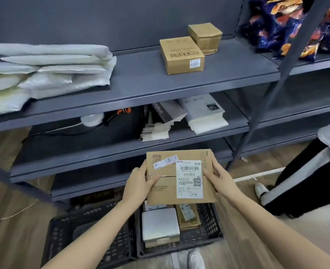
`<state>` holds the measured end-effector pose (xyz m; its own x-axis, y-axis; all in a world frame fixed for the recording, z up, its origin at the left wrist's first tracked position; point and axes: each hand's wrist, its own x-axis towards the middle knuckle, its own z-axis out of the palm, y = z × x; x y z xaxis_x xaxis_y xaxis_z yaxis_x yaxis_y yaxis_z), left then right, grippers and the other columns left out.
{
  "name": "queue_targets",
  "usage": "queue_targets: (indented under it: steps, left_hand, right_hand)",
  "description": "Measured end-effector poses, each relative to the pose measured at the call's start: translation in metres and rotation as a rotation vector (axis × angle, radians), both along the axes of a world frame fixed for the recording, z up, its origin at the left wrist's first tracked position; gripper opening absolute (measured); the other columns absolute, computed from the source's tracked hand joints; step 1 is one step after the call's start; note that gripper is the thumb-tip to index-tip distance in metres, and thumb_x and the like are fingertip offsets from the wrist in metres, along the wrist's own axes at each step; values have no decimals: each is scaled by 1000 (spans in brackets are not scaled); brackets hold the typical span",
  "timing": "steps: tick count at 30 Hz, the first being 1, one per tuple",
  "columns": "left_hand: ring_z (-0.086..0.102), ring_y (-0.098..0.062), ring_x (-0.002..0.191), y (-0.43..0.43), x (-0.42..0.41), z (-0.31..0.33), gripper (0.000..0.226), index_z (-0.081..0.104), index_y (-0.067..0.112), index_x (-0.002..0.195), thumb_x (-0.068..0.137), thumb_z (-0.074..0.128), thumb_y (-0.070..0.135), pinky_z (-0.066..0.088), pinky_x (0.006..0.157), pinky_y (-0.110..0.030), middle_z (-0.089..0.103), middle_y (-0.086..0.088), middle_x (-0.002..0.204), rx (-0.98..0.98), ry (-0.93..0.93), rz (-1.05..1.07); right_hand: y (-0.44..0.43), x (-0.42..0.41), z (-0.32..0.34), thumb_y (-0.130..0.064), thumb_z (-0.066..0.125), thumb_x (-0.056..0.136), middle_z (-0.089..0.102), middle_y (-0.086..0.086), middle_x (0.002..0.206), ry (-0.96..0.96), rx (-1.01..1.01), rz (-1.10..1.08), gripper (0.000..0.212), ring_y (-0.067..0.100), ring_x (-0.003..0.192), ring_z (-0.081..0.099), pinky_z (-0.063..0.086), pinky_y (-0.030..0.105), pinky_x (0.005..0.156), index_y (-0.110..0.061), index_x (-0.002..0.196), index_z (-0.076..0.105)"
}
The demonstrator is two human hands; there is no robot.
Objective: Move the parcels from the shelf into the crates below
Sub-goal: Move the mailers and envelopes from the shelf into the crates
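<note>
Seen from the head camera, a flat cardboard parcel [166,181] with a white shipping label is held in the air in front of the lower shelves, directly above the right-hand crate [208,222]. The left hand [140,183] takes its left edge and the right hand [218,175] its right edge. Each thumb lies on the top face and the fingers curl underneath, so each hand's grip is closed on the parcel, which sits label-up between them.

Below, two black mesh crates stand side by side on the floor. The right-hand one holds a silver-wrapped parcel [160,224] with a brown box [187,216] just beside it. What lies in the left-hand crate [63,226] is too dark to make out.

On the upper shelf [140,82], two small cardboard boxes [181,55] stand touching, well apart from a stack of white padded mailers [47,70].
</note>
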<state>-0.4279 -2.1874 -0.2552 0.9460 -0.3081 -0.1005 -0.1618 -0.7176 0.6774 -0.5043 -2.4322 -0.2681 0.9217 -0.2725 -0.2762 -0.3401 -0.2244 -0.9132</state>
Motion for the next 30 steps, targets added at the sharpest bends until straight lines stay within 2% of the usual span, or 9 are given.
queue_targets:
  steps: [5,10,14,18,21,24,26,28,30]
  left_hand:
    - [51,-14,91,-39,8,-76,54,38,35,138,88,58,44,42,74,-27,48,0,102,49,97,-16]
    - [58,-20,96,-67,17,-186,62,31,39,144,88,57,46,49,82,-32,48,-1,105,171,212,-10]
    - [57,-18,106,-91,25,-285,69,26,31,148,88,58,46,49,84,-33,48,0,121,238,273,-15]
    - [41,-20,127,-131,44,-377,97,12,20,151,79,72,41,40,100,-30,41,-2,139,229,313,-98]
    - [31,-23,134,-156,52,-435,109,1,26,151,74,76,42,34,108,-37,28,-2,148,311,352,-253]
    - [18,-23,142,-166,67,-485,116,-8,26,151,73,76,41,27,114,-43,9,1,156,393,361,-361]
    - [14,-25,144,-167,81,-510,118,-10,28,150,72,77,43,24,115,-45,1,2,158,424,373,-383]
    - [11,-28,144,-167,89,-530,113,-2,34,150,71,78,44,20,116,-45,1,2,159,423,396,-418]
    - [10,-26,143,-169,87,-544,104,10,38,149,71,79,42,19,116,-43,6,6,158,437,417,-519]
  right_hand:
    - [-23,-5,-88,-49,53,89,60,-9,128,121,38,-113,64,15,112,60,47,44,100,-50,144,20]
    - [-38,-12,-190,-33,54,94,64,-15,112,266,46,-228,54,7,99,60,44,24,84,-43,142,31]
    - [-46,-14,-294,-30,55,93,68,-5,110,386,80,-325,61,16,97,64,49,32,86,-44,144,26]
    - [-40,-22,-384,-29,65,87,67,-2,91,527,198,-483,77,25,85,65,54,49,82,-51,142,16]
    - [-34,-28,-435,-22,73,82,64,-1,77,588,169,-582,96,20,72,63,56,42,76,-46,145,4]
    - [-27,-22,-476,-10,76,78,63,2,74,559,145,-546,110,17,69,62,53,32,69,-48,143,-4]
    - [-21,-13,-502,-17,78,77,63,0,80,570,172,-560,99,16,73,62,54,35,72,-43,147,13]
    - [-12,-6,-523,-25,74,81,65,-3,92,609,224,-572,74,17,82,64,55,40,82,-32,142,33]
    - [-5,-6,-546,-29,67,86,67,1,109,615,230,-498,60,21,96,66,54,43,89,-28,140,40]
